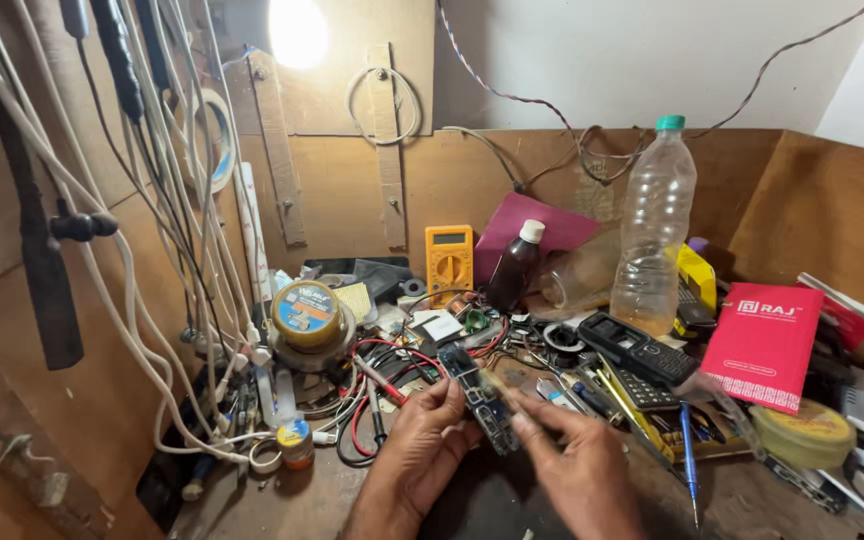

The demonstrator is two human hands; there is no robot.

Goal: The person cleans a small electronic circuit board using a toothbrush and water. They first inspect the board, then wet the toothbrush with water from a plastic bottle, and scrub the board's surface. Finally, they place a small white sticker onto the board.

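Low centre of the frame, my left hand (420,440) grips a bare phone circuit board (482,400). My right hand (577,462) pinches its edge too, just above the cluttered worktop (282,500).

Your bench is crowded on every side.
Only the bare wood (282,505) near you gives passage; cables (152,250) hang left, bottles (654,230) stand behind.
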